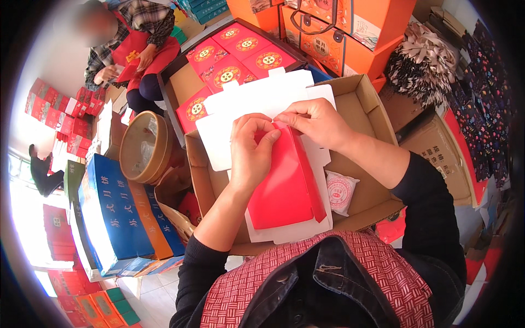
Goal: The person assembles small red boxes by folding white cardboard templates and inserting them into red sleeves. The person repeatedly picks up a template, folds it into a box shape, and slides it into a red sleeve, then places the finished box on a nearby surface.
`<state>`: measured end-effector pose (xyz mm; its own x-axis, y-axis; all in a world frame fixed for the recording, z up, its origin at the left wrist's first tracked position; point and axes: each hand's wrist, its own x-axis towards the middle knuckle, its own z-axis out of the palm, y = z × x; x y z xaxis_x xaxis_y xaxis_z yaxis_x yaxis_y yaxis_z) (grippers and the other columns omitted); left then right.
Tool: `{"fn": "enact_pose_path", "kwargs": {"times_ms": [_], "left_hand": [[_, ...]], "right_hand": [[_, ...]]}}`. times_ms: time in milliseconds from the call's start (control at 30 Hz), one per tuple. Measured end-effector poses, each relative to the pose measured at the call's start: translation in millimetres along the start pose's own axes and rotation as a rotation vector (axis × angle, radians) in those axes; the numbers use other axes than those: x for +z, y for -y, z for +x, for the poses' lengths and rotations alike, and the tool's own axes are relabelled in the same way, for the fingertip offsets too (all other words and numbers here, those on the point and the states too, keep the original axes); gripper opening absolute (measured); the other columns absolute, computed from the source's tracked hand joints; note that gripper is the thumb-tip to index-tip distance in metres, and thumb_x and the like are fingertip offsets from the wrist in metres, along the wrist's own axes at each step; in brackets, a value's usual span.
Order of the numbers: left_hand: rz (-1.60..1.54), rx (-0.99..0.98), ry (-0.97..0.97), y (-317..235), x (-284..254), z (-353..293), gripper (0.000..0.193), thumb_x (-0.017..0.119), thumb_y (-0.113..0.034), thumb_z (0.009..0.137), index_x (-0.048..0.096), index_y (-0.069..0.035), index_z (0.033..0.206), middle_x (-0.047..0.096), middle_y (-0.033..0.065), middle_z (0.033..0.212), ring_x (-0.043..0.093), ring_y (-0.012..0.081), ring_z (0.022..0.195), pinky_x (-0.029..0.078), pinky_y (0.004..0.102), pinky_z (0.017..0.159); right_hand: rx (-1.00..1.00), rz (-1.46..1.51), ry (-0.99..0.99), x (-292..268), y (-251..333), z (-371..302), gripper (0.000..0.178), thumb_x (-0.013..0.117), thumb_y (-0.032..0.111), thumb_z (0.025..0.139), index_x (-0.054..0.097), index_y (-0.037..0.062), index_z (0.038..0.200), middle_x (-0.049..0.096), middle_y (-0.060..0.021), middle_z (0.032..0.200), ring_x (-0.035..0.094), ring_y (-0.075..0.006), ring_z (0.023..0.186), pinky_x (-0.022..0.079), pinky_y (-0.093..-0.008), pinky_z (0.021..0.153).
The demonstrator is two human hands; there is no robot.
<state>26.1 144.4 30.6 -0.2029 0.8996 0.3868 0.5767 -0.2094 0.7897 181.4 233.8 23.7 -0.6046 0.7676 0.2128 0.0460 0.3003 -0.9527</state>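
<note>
A red card box (281, 186), partly folded with a raised side flap, lies on flat white card blanks (221, 139) over an open cardboard carton (365, 106). At its far end, my left hand (252, 143) curls its fingers on the upper left edge. My right hand (316, 121) pinches the far edge close by, the two sets of fingertips nearly meeting. The small part between the fingertips is partly hidden. Beside the red box, in the carton, sits a small white packet (341, 192) with a round pink print.
Behind the carton, a dark tray (174, 101) holds several patterned red boxes (225, 75). Orange gift boxes (322, 52) stand beyond it. On the left are a round tub (143, 147) and stacked blue boxes (117, 208). Another person (143, 52) sits at the upper left, holding something red.
</note>
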Motion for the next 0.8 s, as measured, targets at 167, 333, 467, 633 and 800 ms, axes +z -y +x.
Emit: {"fn": "enact_pose_path", "kwargs": {"times_ms": [167,333,467,633,800], "left_hand": [[-0.062,-0.034,-0.006,1.0,-0.9,-0.4,0.010,0.068,0.001,0.077,0.058,-0.002,0.078,0.060,0.0099,0.095,0.051,0.0285,0.096,0.043,0.0371,0.085],[-0.046,0.034,-0.051,9.5,-12.8,0.1,0.009,0.065,-0.001,0.081,0.060,-0.002,0.088,0.062,0.0097,0.101,0.055,0.0239,0.098,0.043,0.0346,0.088],[-0.274,-0.181,-0.147,38.5,-64.7,10.3,0.020,0.049,-0.014,0.098,0.062,-0.001,0.105,0.064,0.0057,0.106,0.058,0.0139,0.095,0.046,0.0301,0.086],[-0.438,-0.257,0.240,43.7,-68.6,-11.4,0.023,0.058,-0.023,0.094,0.066,-0.003,0.100,0.064,0.0065,0.107,0.057,0.0109,0.096,0.045,0.0283,0.085],[-0.487,-0.327,0.311,37.9,-66.9,-3.9,0.017,0.061,-0.017,0.092,0.064,-0.002,0.098,0.064,0.0044,0.098,0.056,0.0085,0.090,0.044,0.0239,0.082]], "right_hand": [[-0.129,-0.100,0.049,0.9,10.4,-8.2,0.019,0.063,0.018,0.091,0.069,-0.0002,0.087,0.065,-0.0068,0.069,0.057,-0.0111,0.065,0.047,-0.0265,0.063],[-0.148,-0.017,0.137,4.3,18.4,-12.6,0.012,0.062,0.010,0.089,0.065,0.0005,0.096,0.067,-0.0079,0.089,0.061,-0.0124,0.080,0.050,-0.0289,0.072],[-0.105,0.067,0.103,-1.8,5.7,-28.7,0.019,0.059,0.005,0.089,0.059,0.0003,0.108,0.061,-0.0096,0.114,0.059,-0.0140,0.100,0.049,-0.0302,0.086],[-0.012,0.232,0.060,-0.3,4.5,-32.4,0.016,0.059,0.002,0.087,0.061,0.0001,0.103,0.063,-0.0080,0.108,0.058,-0.0125,0.098,0.048,-0.0290,0.087],[-0.114,0.110,0.138,-2.2,18.2,-26.4,0.020,0.058,0.014,0.093,0.060,-0.0019,0.105,0.063,-0.0060,0.105,0.058,-0.0110,0.097,0.049,-0.0281,0.083]]}}
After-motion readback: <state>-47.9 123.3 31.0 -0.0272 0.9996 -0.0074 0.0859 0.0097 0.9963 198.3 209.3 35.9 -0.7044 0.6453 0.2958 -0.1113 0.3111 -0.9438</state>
